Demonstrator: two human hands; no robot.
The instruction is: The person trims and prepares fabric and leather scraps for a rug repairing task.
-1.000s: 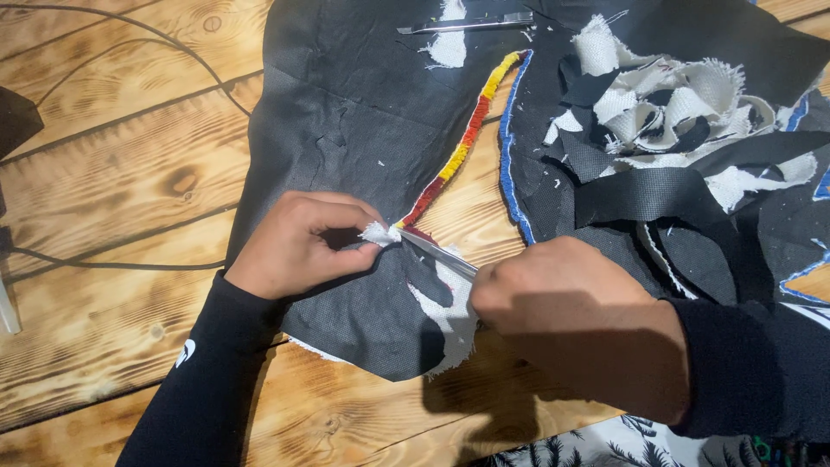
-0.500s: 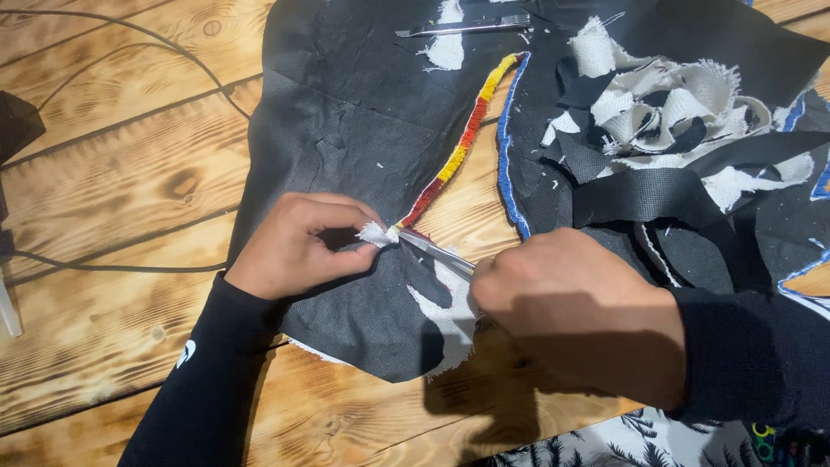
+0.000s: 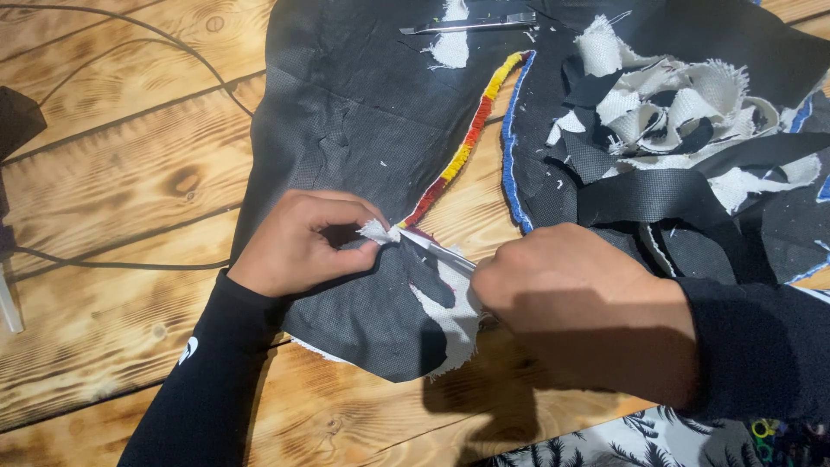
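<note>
My left hand (image 3: 303, 242) pinches a small white scrap of cloth backing (image 3: 377, 231) at the edge of a black fabric piece (image 3: 346, 130). That piece has a red and yellow tufted edge (image 3: 462, 151). My right hand (image 3: 571, 298) grips a thin metal blade tool (image 3: 437, 252), its tip lying right at the pinched white scrap. White backing (image 3: 450, 333) shows below the tool where the black layer is cut open.
A second black piece with a blue tufted edge (image 3: 510, 164) lies to the right. A heap of white and black fabric offcuts (image 3: 683, 112) sits at the top right. Metal tweezers (image 3: 471, 23) lie at the top. A cable (image 3: 112, 264) crosses the wooden table (image 3: 112, 156).
My right hand has shifted slightly with the blade along the cut edge. My left hand keeps its pinch on the white scrap.
</note>
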